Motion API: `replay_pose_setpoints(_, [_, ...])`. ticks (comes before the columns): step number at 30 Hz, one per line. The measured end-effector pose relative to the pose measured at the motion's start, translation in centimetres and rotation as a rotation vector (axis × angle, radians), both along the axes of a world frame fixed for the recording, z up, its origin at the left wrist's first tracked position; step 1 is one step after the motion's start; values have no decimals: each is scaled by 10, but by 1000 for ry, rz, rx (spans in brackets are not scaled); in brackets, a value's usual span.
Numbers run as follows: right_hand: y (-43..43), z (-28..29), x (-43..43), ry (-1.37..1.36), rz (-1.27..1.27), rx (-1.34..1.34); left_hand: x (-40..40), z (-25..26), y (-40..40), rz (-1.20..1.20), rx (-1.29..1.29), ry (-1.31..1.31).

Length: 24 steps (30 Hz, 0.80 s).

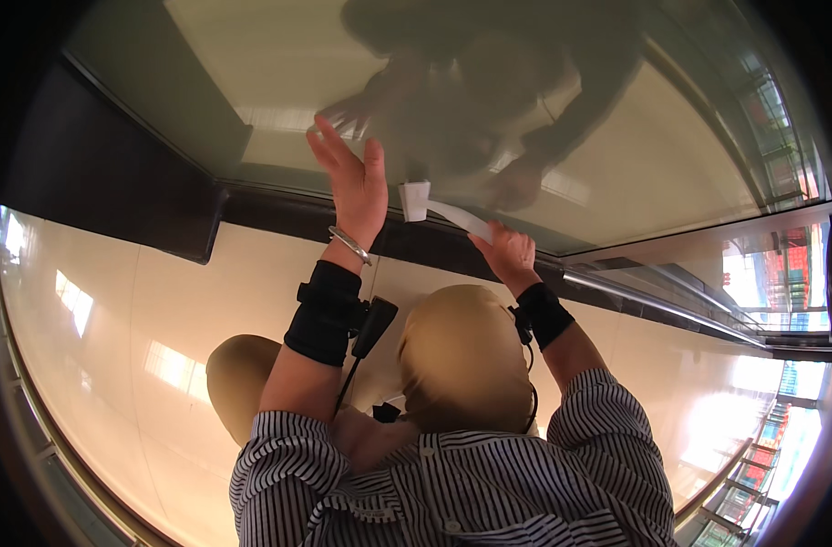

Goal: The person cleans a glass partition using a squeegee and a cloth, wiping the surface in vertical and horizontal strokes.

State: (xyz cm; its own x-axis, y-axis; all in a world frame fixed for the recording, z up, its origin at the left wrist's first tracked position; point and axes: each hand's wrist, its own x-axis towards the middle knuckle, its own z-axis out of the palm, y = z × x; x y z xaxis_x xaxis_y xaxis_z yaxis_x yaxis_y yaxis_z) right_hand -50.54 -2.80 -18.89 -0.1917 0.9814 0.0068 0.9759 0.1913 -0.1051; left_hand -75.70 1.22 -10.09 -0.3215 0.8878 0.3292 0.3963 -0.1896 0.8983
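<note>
In my right hand (510,251) is the pale handle of a white scraper-like tool (414,201). Its flat, wide head rests at or very near the lower part of a glossy glass-like panel (286,154); whether it touches cannot be told. My left hand (356,179) is raised in front of the panel, left of the tool's head. Its fingers are spread and nothing is in them. A silver bangle (350,245) circles the left wrist. The panel mirrors my arms and upper body.
A dark skirting (286,217) runs beneath the panel. At the left, a dark block (115,157) juts out. Glossy beige floor tiles (115,301) spread around my bent knees (467,355). A metal rail (662,308) lies low at the right. Each forearm wears a black strap (324,313).
</note>
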Motion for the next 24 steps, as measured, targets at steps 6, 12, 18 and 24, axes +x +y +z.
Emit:
replay_pose_setpoints(6, [-50, -15, 76, 31, -337, -41, 3, 0, 1, 80, 110, -61])
replay_pose_setpoints(12, [-27, -12, 39, 38, -228, -38, -21, -52, -15, 330, -303, -300])
replay_pose_setpoints(18, [19, -3, -61, 109, -38, -51, -52, -119, -43, 418, -474, -332])
replay_pose_setpoints(24, [-26, -12, 39, 125, -266, -26, -45, -110, -60, 335, -587, -574])
